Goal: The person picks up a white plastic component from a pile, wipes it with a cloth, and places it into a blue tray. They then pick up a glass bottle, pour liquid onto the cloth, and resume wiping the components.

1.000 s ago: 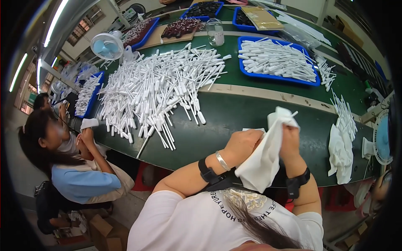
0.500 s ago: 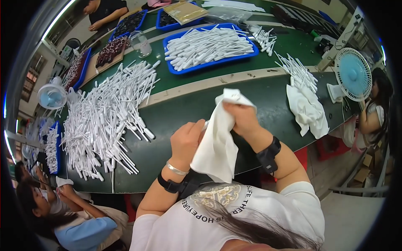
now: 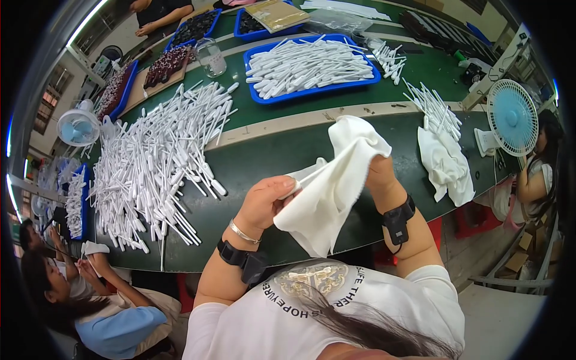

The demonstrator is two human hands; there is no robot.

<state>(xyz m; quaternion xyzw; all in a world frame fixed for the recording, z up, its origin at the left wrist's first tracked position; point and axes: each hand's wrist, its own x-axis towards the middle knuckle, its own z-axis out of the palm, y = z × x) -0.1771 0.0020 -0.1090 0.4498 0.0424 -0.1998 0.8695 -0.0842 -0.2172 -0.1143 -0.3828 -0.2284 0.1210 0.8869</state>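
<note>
Two hands are up over the near edge of the green table (image 3: 282, 153), sharing one white cloth (image 3: 336, 186). The left hand (image 3: 264, 204) pinches a thin white plastic stick (image 3: 309, 175) between fingertips, its far end buried in the cloth. The right hand (image 3: 379, 171) is closed on the cloth from behind, the fabric draping down between both wrists. Out on the left half of the table sprawls a big heap of white sticks (image 3: 156, 168). Toward the right edge lies a second cloth (image 3: 447, 165), sticks just beyond it. At the far edge sits a blue tray (image 3: 312, 63), filled with more.
</note>
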